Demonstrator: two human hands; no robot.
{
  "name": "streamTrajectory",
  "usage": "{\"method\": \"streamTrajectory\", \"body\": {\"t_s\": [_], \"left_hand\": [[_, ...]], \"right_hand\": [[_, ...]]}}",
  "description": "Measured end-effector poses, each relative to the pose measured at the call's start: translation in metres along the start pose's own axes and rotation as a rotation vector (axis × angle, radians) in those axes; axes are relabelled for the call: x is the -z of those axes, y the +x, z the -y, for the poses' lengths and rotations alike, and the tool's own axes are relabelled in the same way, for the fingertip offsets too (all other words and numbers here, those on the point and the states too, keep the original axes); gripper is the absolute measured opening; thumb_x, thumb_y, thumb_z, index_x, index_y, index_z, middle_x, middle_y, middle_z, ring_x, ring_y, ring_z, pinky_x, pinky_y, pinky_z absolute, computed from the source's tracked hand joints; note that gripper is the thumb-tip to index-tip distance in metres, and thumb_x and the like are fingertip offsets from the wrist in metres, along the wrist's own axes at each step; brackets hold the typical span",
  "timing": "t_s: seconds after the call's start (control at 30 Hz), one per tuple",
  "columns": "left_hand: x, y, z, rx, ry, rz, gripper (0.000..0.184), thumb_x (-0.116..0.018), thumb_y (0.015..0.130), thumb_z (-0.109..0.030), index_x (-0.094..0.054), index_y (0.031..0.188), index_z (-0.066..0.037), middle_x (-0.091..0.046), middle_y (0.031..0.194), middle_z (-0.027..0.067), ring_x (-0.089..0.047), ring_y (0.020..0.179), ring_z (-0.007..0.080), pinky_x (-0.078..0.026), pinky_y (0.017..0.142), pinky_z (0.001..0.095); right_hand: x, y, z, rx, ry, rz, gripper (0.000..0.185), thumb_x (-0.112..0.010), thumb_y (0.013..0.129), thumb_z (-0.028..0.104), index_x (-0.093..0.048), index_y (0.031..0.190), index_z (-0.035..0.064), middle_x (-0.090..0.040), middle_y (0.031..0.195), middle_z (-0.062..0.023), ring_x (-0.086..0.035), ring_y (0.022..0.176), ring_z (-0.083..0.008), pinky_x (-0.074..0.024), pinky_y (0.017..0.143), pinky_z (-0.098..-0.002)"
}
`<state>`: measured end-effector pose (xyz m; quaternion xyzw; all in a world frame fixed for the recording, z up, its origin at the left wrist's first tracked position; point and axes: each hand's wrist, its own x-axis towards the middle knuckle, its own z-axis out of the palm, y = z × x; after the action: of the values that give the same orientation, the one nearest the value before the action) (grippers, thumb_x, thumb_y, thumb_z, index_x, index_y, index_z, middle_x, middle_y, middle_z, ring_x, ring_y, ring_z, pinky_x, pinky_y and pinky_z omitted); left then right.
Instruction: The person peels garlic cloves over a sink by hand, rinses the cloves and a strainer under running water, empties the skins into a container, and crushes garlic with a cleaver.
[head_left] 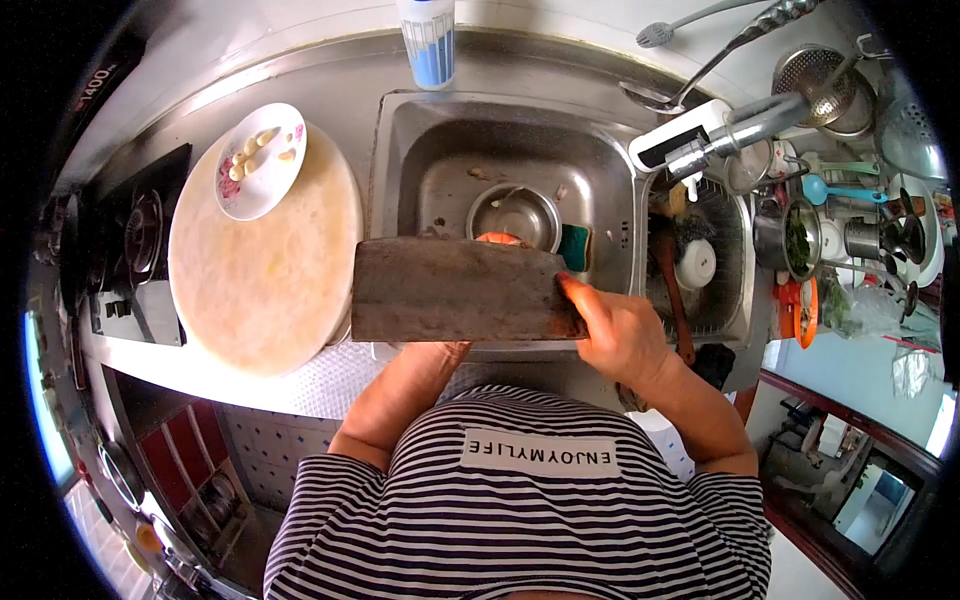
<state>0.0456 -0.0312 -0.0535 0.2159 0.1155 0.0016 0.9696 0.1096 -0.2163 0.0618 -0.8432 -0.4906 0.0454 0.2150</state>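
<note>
A broad, dark cleaver (455, 292) stretches across the near side of the metal sink (385, 180), its wide flat face turned up toward me. My right hand (625, 335) is closed around its handle end at the right. Of my left hand (440, 355) only the heel and wrist show; the blade covers the fingers, so I cannot see what they do. Just past the blade's far edge peeks something orange (498, 238), mostly hidden. Behind it, a round steel bowl (530, 205) sits in the sink, beside a green and yellow sponge (575, 247).
Left of the sink lies a round cutting board (270, 290) bearing a white plate (245, 200) with garlic cloves. A blue-white cup (430, 45) stands behind the sink. The faucet (740, 135) and a dish rack (735, 270) are on the right; a stove (140, 240) is far left.
</note>
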Motion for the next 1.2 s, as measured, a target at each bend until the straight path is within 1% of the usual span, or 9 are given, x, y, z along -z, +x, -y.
{"method": "streamTrajectory", "body": {"t_s": [0.17, 0.23, 0.33, 0.37, 0.87, 0.93, 1.0, 1.17, 1.2], "left_hand": [[-0.002, -0.003, 0.001, 0.013, -0.002, 0.004, 0.026, -0.058, 0.087, -0.022, -0.056, 0.106, -0.004, -0.06, 0.103, 0.0091, -0.058, 0.096, 0.0192, -0.048, 0.085, 0.0326], [-0.003, -0.005, 0.002, 0.024, -0.005, 0.009, 0.026, -0.058, 0.087, -0.022, -0.056, 0.106, -0.004, -0.06, 0.103, 0.009, -0.058, 0.096, 0.0191, -0.048, 0.085, 0.0325], [-0.003, -0.005, 0.002, 0.031, -0.005, 0.022, 0.026, -0.057, 0.087, -0.023, -0.056, 0.106, -0.004, -0.06, 0.103, 0.0089, -0.058, 0.096, 0.019, -0.047, 0.086, 0.0324], [-0.003, -0.005, 0.002, 0.032, -0.006, 0.027, 0.026, -0.057, 0.087, -0.023, -0.056, 0.106, -0.004, -0.06, 0.104, 0.0088, -0.058, 0.096, 0.019, -0.047, 0.086, 0.0324], [0.005, 0.005, 0.006, -0.01, 0.017, 0.064, 0.027, -0.056, 0.088, -0.026, -0.055, 0.105, -0.005, -0.059, 0.104, 0.008, -0.057, 0.097, 0.0185, -0.046, 0.088, 0.032], [0.006, 0.006, 0.008, -0.02, 0.023, 0.069, 0.027, -0.056, 0.088, -0.026, -0.055, 0.105, -0.005, -0.059, 0.104, 0.0079, -0.057, 0.097, 0.0185, -0.046, 0.088, 0.032], [0.004, 0.006, 0.007, -0.029, 0.027, 0.066, 0.027, -0.056, 0.088, -0.027, -0.055, 0.105, -0.005, -0.059, 0.104, 0.0078, -0.057, 0.097, 0.0184, -0.046, 0.089, 0.0319], [-0.014, -0.008, 0.003, -0.068, 0.065, 0.01, 0.023, -0.057, 0.088, -0.019, -0.056, 0.106, -0.004, -0.059, 0.104, 0.0088, -0.057, 0.099, 0.0192, -0.045, 0.088, 0.0305], [-0.018, -0.012, 0.004, -0.047, 0.026, -0.075, 0.021, -0.058, 0.087, -0.012, -0.056, 0.106, -0.004, -0.059, 0.104, 0.0084, -0.057, 0.098, 0.0195, -0.046, 0.086, 0.031]], "right_hand": [[0.002, -0.002, -0.003, -0.003, 0.003, 0.012, 0.044, -0.065, 0.069, 0.011, -0.053, 0.11, -0.0005, -0.062, 0.073, -0.0109, -0.064, 0.062, -0.0266, -0.0496, 0.053, -0.0364], [0.007, -0.002, -0.002, -0.002, 0.037, 0.013, 0.05, -0.06, 0.058, -0.004, -0.056, 0.108, -0.0028, -0.063, 0.077, -0.0161, -0.064, 0.063, -0.0275, -0.0511, 0.054, -0.0339], [0.007, -0.003, -0.002, -0.005, 0.01, 0.015, 0.046, -0.064, 0.069, 0.009, -0.054, 0.112, -0.0009, -0.062, 0.076, -0.0116, -0.064, 0.064, -0.0264, -0.0504, 0.055, -0.0358], [0.008, -0.004, -0.002, -0.005, 0.008, 0.014, 0.046, -0.064, 0.069, 0.009, -0.054, 0.112, -0.0009, -0.062, 0.076, -0.0116, -0.064, 0.064, -0.0264, -0.0504, 0.055, -0.0358], [0.007, -0.003, 0.005, -0.015, 0.011, -0.002, 0.048, -0.06, 0.064, 0.001, -0.053, 0.111, -0.0011, -0.061, 0.071, -0.0112, -0.062, 0.06, -0.0272, -0.0496, 0.054, -0.0364], [0.007, -0.002, 0.007, 0.0, 0.026, -0.003, 0.05, -0.058, 0.058, -0.005, -0.054, 0.108, -0.0056, -0.062, 0.073, -0.0161, -0.063, 0.057, -0.026, -0.0509, 0.052, -0.0332], [0.007, -0.002, 0.007, -0.005, 0.026, 0.002, 0.05, -0.058, 0.058, -0.005, -0.054, 0.108, -0.0055, -0.062, 0.072, -0.0162, -0.063, 0.057, -0.0264, -0.0509, 0.053, -0.0333], [0.003, -0.005, -0.003, -0.018, -0.001, 0.009, 0.048, -0.059, 0.061, -0.006, -0.052, 0.108, -0.0048, -0.062, 0.072, -0.0165, -0.063, 0.059, -0.0276, -0.0512, 0.055, -0.0339], [0.005, -0.005, -0.008, -0.067, -0.029, 0.03, 0.045, -0.06, 0.064, -0.003, -0.052, 0.108, -0.003, -0.062, 0.073, -0.0152, -0.064, 0.062, -0.0277, -0.0515, 0.055, -0.0357]]}}
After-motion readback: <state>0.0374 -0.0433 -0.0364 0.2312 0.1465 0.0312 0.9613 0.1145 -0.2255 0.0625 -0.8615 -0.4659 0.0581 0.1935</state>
